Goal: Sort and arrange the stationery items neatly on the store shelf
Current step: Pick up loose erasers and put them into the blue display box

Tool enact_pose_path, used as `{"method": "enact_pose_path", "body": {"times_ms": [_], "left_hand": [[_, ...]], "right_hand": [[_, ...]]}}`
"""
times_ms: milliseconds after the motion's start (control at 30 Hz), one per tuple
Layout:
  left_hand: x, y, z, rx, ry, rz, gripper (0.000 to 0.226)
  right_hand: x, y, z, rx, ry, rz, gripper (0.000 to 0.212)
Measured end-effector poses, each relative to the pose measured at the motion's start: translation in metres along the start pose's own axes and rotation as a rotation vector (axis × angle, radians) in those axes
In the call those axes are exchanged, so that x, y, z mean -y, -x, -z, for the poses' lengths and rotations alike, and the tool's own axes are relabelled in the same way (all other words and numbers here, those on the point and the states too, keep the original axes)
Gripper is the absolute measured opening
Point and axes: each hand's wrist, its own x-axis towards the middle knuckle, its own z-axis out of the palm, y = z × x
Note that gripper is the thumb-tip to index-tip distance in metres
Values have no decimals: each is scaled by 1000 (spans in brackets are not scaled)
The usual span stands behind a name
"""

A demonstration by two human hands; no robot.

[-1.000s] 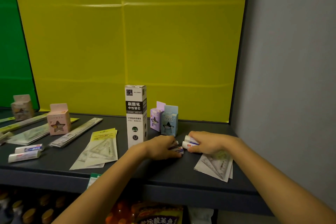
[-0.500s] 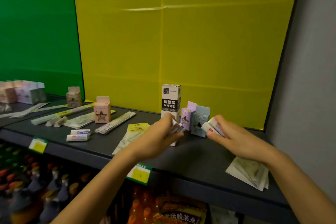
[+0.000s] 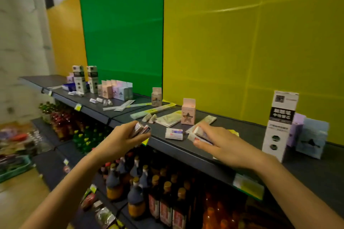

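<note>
Left hand (image 3: 122,138), centre frame, closed round small white tubes with red-and-blue labels (image 3: 141,128), held just off front edge of dark grey shelf (image 3: 214,154). Right hand (image 3: 221,145), right of centre, grips second bundle of white labelled tubes (image 3: 198,134) low over shelf. Between hands, pair of matching white tubes (image 3: 174,133) lies flat on shelf. Pink star-window carton (image 3: 188,111) upright behind. Tall white-and-black box (image 3: 280,124) stands at right.
</note>
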Motion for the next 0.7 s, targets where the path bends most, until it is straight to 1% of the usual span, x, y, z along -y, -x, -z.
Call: {"method": "enact_pose_path", "body": {"times_ms": [67,133,233,300,400,467,533,567,633,700], "left_hand": [[36,11,31,-25,-14,47,31],[70,21,61,-27,-15,91,35],[121,36,104,-42,24,173,31],[150,43,129,-59,19,227,30],[188,51,166,-84,32,317,38],[208,55,187,-97,76,352,43],[230,55,204,-106,57,359,46],[243,53,212,-118,27,359,45],[270,50,227,-154,-30,357,35],[298,43,239,-179,-46,357,30]], "right_hand": [[21,-36,-19,-10,-9,7,27],[44,-71,-38,-17,-26,29,26],[80,-122,-67,-22,-100,63,19],[105,-155,-83,-30,-139,73,23],[139,-203,-98,-34,-198,65,29],[157,-235,-108,-26,-228,54,33],[173,-266,-120,-20,-244,56,34],[180,-282,-126,-14,-247,57,33],[194,-311,-139,-2,-255,69,31],[206,-343,-153,9,-259,91,28]]}}
